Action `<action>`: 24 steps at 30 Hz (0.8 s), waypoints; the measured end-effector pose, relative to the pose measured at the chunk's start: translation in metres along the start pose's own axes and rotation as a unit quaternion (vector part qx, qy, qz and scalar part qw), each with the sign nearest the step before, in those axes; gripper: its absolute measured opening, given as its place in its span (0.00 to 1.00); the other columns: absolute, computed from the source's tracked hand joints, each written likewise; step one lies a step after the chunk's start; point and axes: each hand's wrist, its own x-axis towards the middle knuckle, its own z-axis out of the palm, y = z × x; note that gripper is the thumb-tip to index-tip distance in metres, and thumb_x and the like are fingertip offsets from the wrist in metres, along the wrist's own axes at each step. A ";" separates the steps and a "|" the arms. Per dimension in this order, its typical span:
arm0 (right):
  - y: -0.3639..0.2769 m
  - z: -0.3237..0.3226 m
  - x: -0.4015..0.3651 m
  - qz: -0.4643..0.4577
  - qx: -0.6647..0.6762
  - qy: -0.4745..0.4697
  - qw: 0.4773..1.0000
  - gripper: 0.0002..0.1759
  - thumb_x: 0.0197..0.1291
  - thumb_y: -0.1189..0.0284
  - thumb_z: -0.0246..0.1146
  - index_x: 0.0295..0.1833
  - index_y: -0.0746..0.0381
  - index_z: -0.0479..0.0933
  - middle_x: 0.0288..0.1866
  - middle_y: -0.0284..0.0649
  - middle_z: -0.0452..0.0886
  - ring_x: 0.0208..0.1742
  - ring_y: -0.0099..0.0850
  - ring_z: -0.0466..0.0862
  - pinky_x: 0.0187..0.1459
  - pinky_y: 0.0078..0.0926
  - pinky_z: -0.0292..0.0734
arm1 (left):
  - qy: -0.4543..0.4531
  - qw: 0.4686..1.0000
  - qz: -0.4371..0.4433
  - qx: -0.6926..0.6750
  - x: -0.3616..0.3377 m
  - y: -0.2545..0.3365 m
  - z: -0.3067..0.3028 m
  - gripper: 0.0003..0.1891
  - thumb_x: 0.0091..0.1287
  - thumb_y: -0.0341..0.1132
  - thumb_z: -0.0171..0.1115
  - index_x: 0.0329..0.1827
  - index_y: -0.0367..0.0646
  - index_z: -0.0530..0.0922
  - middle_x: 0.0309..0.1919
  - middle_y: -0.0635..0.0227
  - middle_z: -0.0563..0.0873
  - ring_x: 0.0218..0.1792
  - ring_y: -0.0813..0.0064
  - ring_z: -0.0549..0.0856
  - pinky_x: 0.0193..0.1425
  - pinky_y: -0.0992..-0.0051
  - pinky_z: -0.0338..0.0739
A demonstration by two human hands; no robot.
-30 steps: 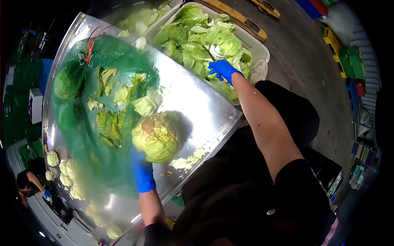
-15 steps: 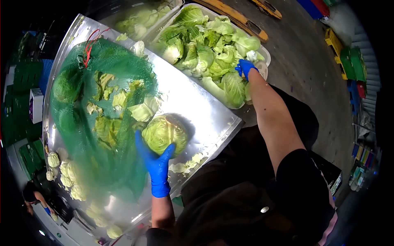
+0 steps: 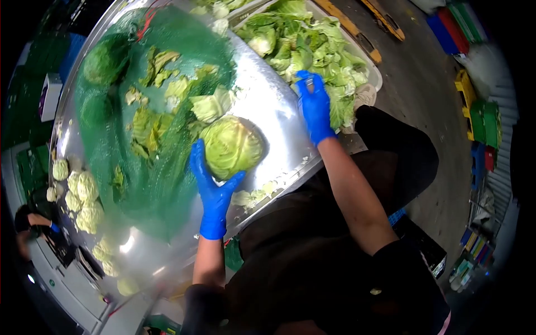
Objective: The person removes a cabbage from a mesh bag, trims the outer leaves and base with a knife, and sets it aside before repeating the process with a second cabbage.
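My left hand (image 3: 211,192), in a blue glove, cups the near left side of a green cabbage (image 3: 231,146), thumb and fingers spread against it. The cabbage rests on the metal table (image 3: 276,120). My right hand (image 3: 314,103), also gloved in blue, is over the table's right edge, beside a bin full of cabbage leaves (image 3: 340,70). Its fingers are curled, and a small greyish bit shows among them; I cannot make out what it is. Left of the cabbage lies a green mesh bag (image 3: 162,190), with loose leaves (image 3: 146,131) on it and a cabbage (image 3: 103,64) showing through.
A cut cabbage piece (image 3: 212,106) lies just behind the cabbage. Several pale trimmed pieces (image 3: 86,195) line the table's far left side. Beyond the bin are yellow forks (image 3: 385,19) on the floor. Another person's arm (image 3: 42,219) shows at far left.
My right hand has come back from the leaf bin toward the table edge. My left hand stays at the cabbage, which appears turned slightly. The view has shifted.
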 end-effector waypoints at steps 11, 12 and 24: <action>-0.102 -0.036 -0.093 0.035 -0.212 -0.370 0.904 0.11 0.67 0.65 0.61 0.49 0.60 0.74 0.32 0.56 0.83 0.36 0.57 0.83 0.33 0.49 0.77 | -0.006 0.995 0.003 -0.102 0.022 0.014 0.019 0.59 0.42 0.35 0.86 0.78 0.40 0.57 0.72 0.57 0.63 0.72 0.59 0.67 0.77 0.63 0.62; -0.106 -0.038 -0.092 0.029 -0.219 -0.368 0.903 0.11 0.67 0.65 0.61 0.49 0.60 0.73 0.31 0.56 0.82 0.36 0.57 0.83 0.33 0.49 0.77 | -0.007 0.996 0.006 -0.091 0.023 0.014 0.020 0.59 0.41 0.35 0.86 0.78 0.40 0.57 0.71 0.57 0.64 0.72 0.58 0.66 0.77 0.62 0.62; -0.088 -0.039 -0.088 -0.003 -0.330 -0.403 0.853 0.12 0.65 0.68 0.59 0.47 0.65 0.70 0.30 0.54 0.81 0.33 0.55 0.83 0.33 0.50 0.79 | -0.011 0.998 0.028 0.061 0.024 0.031 0.031 0.58 0.42 0.43 0.85 0.78 0.45 0.60 0.75 0.46 0.59 0.74 0.47 0.62 0.76 0.56 0.60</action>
